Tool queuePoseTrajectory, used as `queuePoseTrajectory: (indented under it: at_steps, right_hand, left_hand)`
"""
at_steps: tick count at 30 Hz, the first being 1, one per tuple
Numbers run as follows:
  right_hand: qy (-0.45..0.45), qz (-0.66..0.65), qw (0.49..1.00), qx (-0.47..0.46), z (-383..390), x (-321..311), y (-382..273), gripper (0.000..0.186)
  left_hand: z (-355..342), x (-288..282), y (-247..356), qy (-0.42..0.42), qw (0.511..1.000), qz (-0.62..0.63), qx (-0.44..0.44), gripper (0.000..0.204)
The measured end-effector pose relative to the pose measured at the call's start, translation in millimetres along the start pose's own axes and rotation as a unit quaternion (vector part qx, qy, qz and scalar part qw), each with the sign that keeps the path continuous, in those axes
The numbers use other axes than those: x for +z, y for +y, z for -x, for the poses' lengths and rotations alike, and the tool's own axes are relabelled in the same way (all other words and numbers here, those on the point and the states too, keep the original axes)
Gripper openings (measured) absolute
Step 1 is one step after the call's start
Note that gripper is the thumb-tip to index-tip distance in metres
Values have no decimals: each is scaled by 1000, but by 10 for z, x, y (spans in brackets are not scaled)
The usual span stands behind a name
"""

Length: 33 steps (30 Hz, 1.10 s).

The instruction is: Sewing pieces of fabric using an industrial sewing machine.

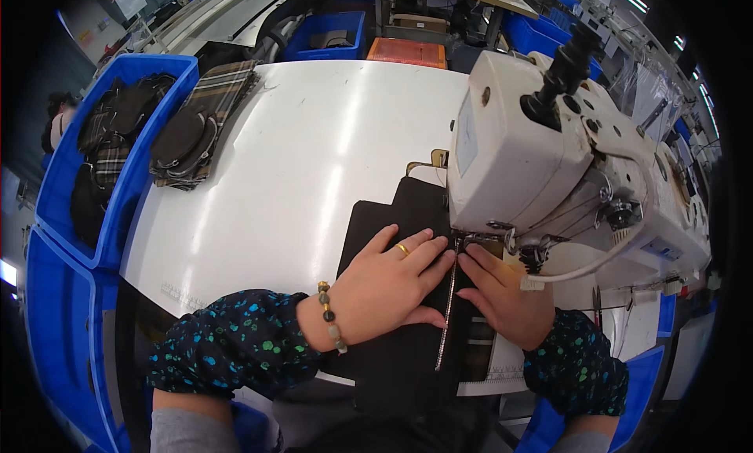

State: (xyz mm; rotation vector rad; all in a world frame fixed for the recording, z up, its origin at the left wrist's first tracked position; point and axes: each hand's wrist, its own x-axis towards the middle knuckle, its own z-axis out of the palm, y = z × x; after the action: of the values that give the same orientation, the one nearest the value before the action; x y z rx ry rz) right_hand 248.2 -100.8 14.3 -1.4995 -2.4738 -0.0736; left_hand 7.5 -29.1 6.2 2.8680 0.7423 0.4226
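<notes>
A black fabric piece [376, 221] lies on the white table [298, 139], under the needle area of a white sewing machine [510, 163]. A metal-toothed zipper [444, 343] runs lengthwise along it toward the presser foot. My left hand [396, 288] rests open on the fabric left of the zipper, fingers spread. My right hand [502, 296] lies open just right of the zipper, fingertips near the presser foot. Under and beside it, a dark plaid strip [477, 359] shows partly.
Blue bins [49, 210] on the left hold dark plaid pieces. Folded plaid fabric [227, 88] with black round pieces lies at the table's back left. Behind stand a blue bin [323, 41] and an orange crate [408, 51]. A person [59, 123] is at far left.
</notes>
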Motion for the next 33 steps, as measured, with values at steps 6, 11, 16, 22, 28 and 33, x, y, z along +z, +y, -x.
queuePoseTrajectory:
  at_steps: [6,11,16,22,28,33]
  right_hand:
    - [-34,22,999,18,47,1,-33,49]
    - [-32,36,998,28,9,-20,-70,50]
    - [0,31,1000,2,-6,-12,-21,50]
    - [-33,8,999,15,-19,-3,10,50]
    - [5,-16,1000,-9,-53,0,60,49]
    - [-11,-15,1000,-5,-70,0,55,48]
  left_hand:
    - [7,11,-10,7,1000,7,6,83]
    - [17,21,5,22,1000,1,6,80]
    - [-21,31,16,22,1000,-9,0,78]
    - [-54,-9,24,19,1000,-4,3,78]
    - [-81,-34,12,3,1000,-3,3,78]
    - [-83,-32,2,8,1000,-6,5,77]
